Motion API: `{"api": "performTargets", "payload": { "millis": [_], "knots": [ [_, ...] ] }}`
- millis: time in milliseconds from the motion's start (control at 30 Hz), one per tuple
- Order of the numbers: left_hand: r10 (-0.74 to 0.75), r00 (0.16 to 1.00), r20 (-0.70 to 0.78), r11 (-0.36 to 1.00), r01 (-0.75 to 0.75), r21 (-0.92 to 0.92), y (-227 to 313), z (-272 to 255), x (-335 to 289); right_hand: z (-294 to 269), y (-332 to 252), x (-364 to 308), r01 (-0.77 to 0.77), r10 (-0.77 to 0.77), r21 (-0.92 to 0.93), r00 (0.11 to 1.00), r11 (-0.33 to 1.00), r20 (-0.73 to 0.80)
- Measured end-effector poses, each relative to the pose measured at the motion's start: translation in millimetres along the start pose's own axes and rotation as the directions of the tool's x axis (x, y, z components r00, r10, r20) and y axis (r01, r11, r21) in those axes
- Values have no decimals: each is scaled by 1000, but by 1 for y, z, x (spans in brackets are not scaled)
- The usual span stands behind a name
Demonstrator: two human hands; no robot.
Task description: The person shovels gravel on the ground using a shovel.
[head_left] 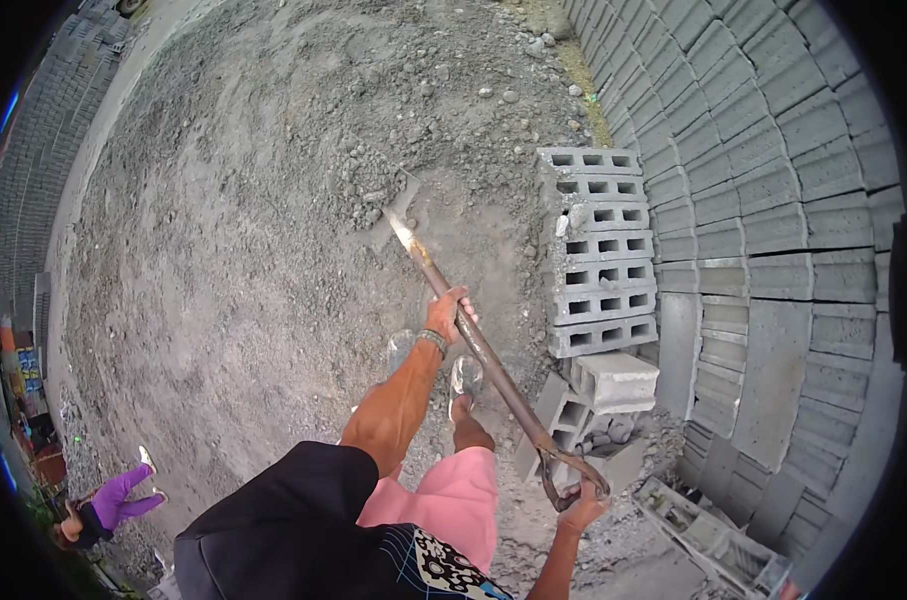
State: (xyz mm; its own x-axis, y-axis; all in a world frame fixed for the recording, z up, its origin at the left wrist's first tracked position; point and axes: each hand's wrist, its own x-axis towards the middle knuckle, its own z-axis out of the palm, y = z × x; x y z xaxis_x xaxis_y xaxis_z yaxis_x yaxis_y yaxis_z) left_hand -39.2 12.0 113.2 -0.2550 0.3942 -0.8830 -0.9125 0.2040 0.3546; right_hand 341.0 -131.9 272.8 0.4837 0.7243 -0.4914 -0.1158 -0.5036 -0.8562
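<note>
A shovel (pixel 484 350) with a worn brown shaft slants across the middle of the view. My left hand (pixel 448 314) is closed around the shaft, roughly halfway along. At the lower right my right hand (pixel 580 508) grips the loop-shaped end handle (pixel 564 465). The shovel's blade (pixel 404 195) is pushed into a mound of grey sand and gravel (pixel 274 170), with part of it covered by loose material. A bracelet (pixel 433 341) circles my left wrist.
Hollow concrete blocks (pixel 602 250) stand in a row to the right, beside tall stacks of grey blocks (pixel 744 180). More loose blocks (pixel 614 383) lie near the handle. A person in purple trousers (pixel 124 497) is at the far lower left. My foot (pixel 466 376) rests on the gravel.
</note>
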Motion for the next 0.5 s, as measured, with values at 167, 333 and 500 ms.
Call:
{"api": "performTargets", "payload": {
  "millis": [167,333,500],
  "knots": [
    [-85,993,81,968,101,-230,-38,-83,-46,-29,-60,-43,253,-221,-168,957,953,188],
    [-74,997,-16,858,55,-511,-47,-261,-95,-10,-40,-125,405,-232,-452,891,795,389],
    [46,930,-366,746,-276,-606,-46,-553,-224,60,12,-277,793,42,-216,234,569,971]
  ]
}}
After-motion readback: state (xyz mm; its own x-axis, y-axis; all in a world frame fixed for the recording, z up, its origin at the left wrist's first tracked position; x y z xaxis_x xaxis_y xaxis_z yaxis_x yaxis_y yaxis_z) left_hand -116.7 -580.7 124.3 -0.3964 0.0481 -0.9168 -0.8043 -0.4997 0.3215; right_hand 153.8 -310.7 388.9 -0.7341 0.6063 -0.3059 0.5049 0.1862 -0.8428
